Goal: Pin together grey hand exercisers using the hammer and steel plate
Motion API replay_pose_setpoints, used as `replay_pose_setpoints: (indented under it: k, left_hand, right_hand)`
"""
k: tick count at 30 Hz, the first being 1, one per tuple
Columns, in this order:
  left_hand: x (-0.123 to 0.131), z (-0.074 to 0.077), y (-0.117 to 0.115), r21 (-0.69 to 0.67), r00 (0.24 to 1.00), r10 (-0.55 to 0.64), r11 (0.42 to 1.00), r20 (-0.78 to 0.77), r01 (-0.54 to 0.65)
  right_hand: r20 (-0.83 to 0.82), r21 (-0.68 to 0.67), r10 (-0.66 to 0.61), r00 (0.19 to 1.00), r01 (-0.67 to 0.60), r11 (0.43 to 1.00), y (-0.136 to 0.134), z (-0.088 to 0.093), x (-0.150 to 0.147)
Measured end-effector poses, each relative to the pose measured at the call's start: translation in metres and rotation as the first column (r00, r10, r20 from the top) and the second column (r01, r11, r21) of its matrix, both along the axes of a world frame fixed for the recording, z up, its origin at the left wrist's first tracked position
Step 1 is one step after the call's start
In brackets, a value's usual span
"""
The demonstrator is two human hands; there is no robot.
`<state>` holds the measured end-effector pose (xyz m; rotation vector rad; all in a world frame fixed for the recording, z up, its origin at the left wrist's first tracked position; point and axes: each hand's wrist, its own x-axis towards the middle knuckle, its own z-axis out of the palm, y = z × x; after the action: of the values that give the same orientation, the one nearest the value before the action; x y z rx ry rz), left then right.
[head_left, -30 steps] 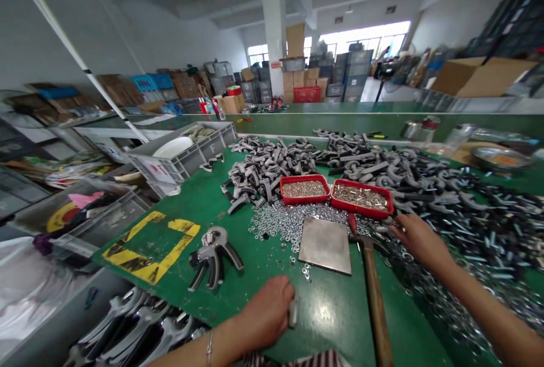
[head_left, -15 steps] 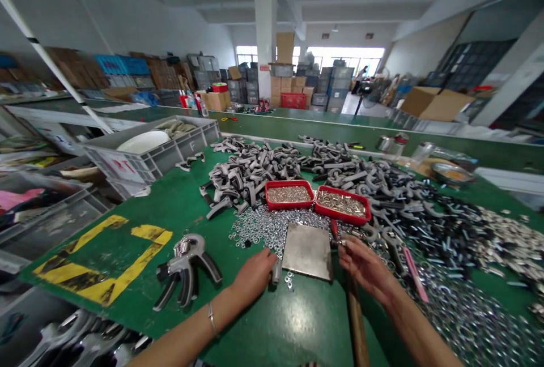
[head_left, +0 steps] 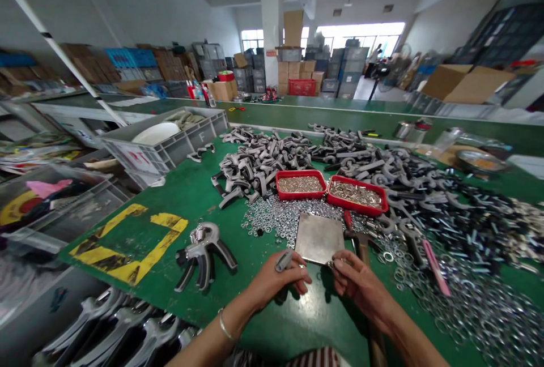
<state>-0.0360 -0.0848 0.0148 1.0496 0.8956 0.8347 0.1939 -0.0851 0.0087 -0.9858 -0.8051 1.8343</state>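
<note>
My left hand point(head_left: 280, 281) curls around a smooth grey handle point(head_left: 284, 260), its fingers bent loosely. My right hand point(head_left: 359, 283) pinches a small shiny bit point(head_left: 330, 264) between thumb and forefinger; its exact shape is too small to tell. The handle lies at the thumb side of my left hand, its long axis slanting, the visible rounded end pointing away from me and slightly right; my hand hides the rest.

Just beyond both hands lies a flat, square steel plate point(head_left: 319, 237), scuffed and dull. A hammer point(head_left: 364, 252) with a worn wooden shaft runs behind my right hand. Farther out, bright ring-shaped nuts point(head_left: 272, 217) spread before two red plastic trays point(head_left: 357, 208). Left of my left hand rests a sprung grip point(head_left: 206, 254), grey and black.

The bench point(head_left: 170, 200) is green, glossy and scratched; past it rises a white pillar point(head_left: 272, 33) in a large workshop.
</note>
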Motion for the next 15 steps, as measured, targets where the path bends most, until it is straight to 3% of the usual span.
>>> replay_pose_setpoints:
  k: [5, 10, 15]
  left_hand:
    - [0.002, 0.000, -0.004, 0.083, 0.998, 0.054, 0.995, -0.035, -0.051]
    - [0.010, -0.005, -0.017, 0.024, 0.995, 0.098, 0.995, 0.036, -0.099]
    - [0.019, -0.010, -0.032, -0.044, 0.987, 0.150, 0.988, 0.058, -0.148]
  right_hand:
    - [0.094, 0.019, 0.027, 0.995, -0.029, 0.999, -0.016, -0.003, -0.002]
    - [0.159, 0.015, 0.036, 0.987, -0.039, 0.999, -0.031, 0.001, -0.010]
    - [0.216, 0.121, 0.001, 0.976, -0.028, 0.992, -0.038, 0.008, -0.018]
